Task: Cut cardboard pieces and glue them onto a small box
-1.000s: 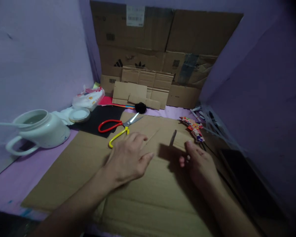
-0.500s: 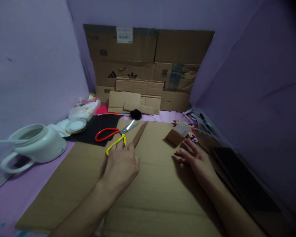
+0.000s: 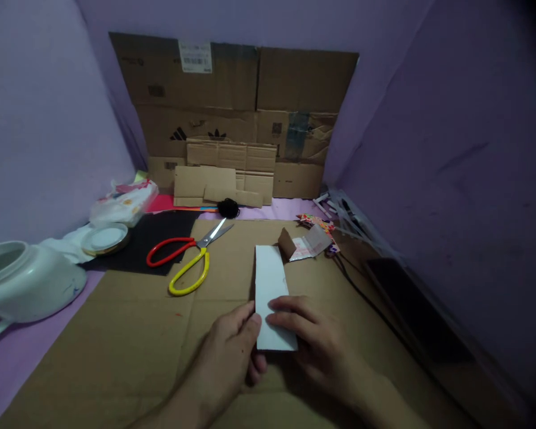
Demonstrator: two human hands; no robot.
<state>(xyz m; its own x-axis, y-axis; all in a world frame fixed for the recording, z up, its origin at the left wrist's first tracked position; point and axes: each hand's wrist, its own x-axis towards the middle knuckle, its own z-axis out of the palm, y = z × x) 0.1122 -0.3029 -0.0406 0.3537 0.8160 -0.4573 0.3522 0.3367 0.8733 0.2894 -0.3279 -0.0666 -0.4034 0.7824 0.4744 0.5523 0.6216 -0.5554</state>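
Observation:
A white rectangular strip (image 3: pixel 271 280) is held between my two hands above the brown cardboard sheet (image 3: pixel 138 333). My left hand (image 3: pixel 236 336) grips its left edge, thumb on top and fingers underneath. On the strip's right side, my right hand (image 3: pixel 308 333) rests two fingers on the white face, its other fingers partly hidden. Scissors (image 3: pixel 196 250) with one red and one yellow handle lie with blades parted to the left. Beyond the strip sits a small folded brown piece (image 3: pixel 286 244) beside a silvery wrapper (image 3: pixel 310 243).
A white pot (image 3: pixel 31 286) and a round lid (image 3: pixel 105 237) stand at left. A black yarn bundle (image 3: pixel 228 208) lies near the back, before propped cardboard (image 3: pixel 232 83). A dark flat device (image 3: pixel 415 310) and a cable (image 3: pixel 375 304) lie at right.
My left hand has left the scissors area and moved back. Both hands now hold the strip, its white face up. The view has shifted, so the background appears further left.

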